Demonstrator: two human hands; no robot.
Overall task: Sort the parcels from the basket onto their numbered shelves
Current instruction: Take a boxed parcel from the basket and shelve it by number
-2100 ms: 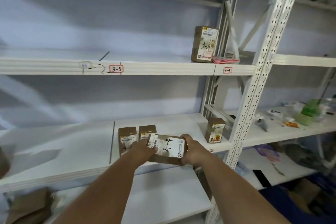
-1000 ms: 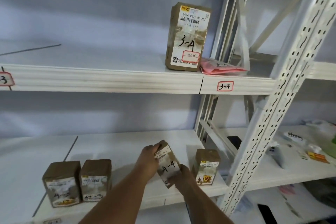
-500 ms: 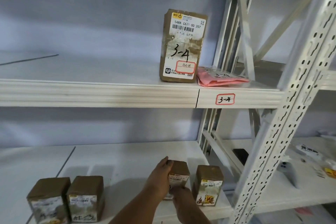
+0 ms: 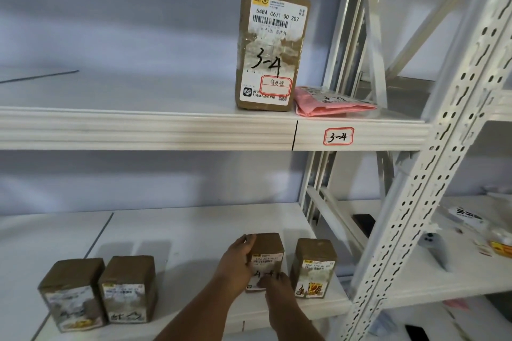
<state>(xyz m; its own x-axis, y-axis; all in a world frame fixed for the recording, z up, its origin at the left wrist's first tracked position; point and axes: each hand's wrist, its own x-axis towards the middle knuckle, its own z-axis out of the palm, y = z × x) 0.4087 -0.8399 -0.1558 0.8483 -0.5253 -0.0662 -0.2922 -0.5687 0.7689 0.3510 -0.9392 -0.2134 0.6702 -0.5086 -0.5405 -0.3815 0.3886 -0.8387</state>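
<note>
At the lower left of the frame two brown taped cardboard parcels (image 4: 71, 294) (image 4: 128, 287) stand side by side on the white metal lower shelf (image 4: 194, 227). In the lower middle my left hand (image 4: 235, 266) grasps the left side of a small brown cardboard parcel marked 4-4 (image 4: 267, 253), which stands upright on that shelf, while my right hand (image 4: 274, 285) pinches its lower front edge. Just right of it stands another brown parcel with a yellow-marked label (image 4: 314, 268). Above, on the white upper shelf labelled 3-4 (image 4: 138, 127), a tall brown box marked 3-4 (image 4: 273, 50) stands beside a flat pink mailer bag (image 4: 329, 104).
</note>
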